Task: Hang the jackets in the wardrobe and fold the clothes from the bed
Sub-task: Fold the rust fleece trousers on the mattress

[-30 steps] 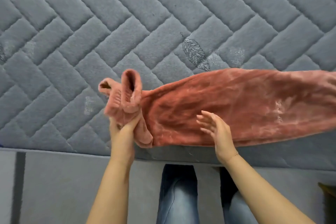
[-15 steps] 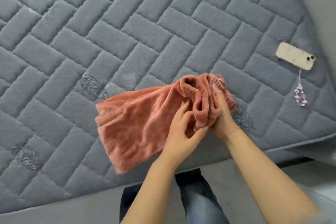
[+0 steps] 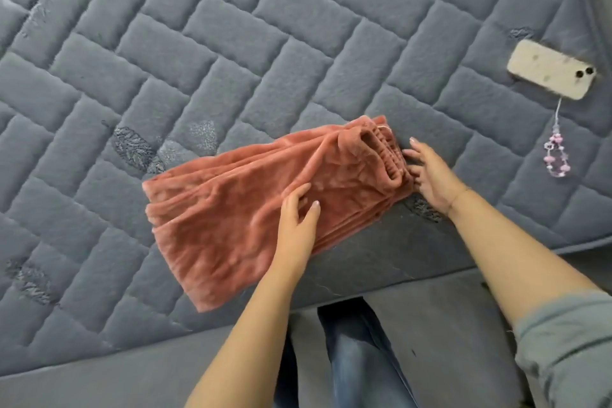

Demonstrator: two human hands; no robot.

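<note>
Head view: pink fleece garment (image 3: 265, 205) lies folded over on bed (image 3: 198, 43), near edge, middle of scene. Fold looks partway; probably one more fold left. Jackets, wardrobe not in view; cannot judge that part. Left hand (image 3: 296, 225) rests flat on garment, fingers straight, slightly apart. Right hand (image 3: 429, 175) touches elastic end at right, fingers spread, gripping nothing. Phone (image 3: 551, 74) with bead charm (image 3: 556, 156) far right, well apart, not in way.

Folded salmon-pink fleece garment (image 3: 251, 205) lies flat near the bed (image 3: 231, 43) edge.
</note>
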